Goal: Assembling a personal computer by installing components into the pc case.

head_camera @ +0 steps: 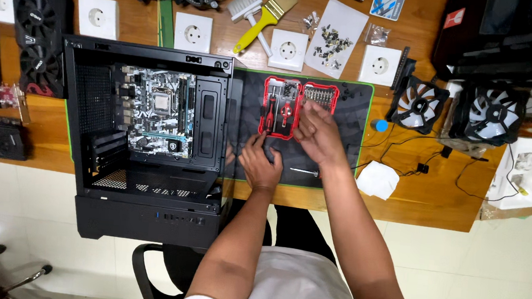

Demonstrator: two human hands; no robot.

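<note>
Red plastic screwdriver bit case [296,107], hinged open flat, sits on the dark mat [349,137] near the middle of the tabletop [414,199]. One half carries a driver handle and larger tools, the other a row of small metal bits.

Right hand [319,135] is over the case's near edge, fingers curled down onto it; grip partly hidden, can't tell if it's pinching anything. Left hand [260,165] lies on the mat just in front of the case, fingers bent toward its near left corner, nothing visibly held.

A thin metal driver shaft [304,171] lies on the mat just right of the left hand.

Mat is black, smooth, green-edged. Left of it, touching: open black PC case [147,134] on its side, mesh panels, motherboard [158,112] mounted inside.

Right side of the tabletop: two black case fans [455,110] with white blades, loose cables, a folded white cloth [376,179]. Far edge: white square wall sockets [193,32], yellow-handled brush [265,15], paper sheet with loose screws [333,41]. Left edge: graphics card [39,37] with two fans.

Tabletop is brown wood grain. Floor is pale glossy tile; black chair [161,274] under the near edge.
</note>
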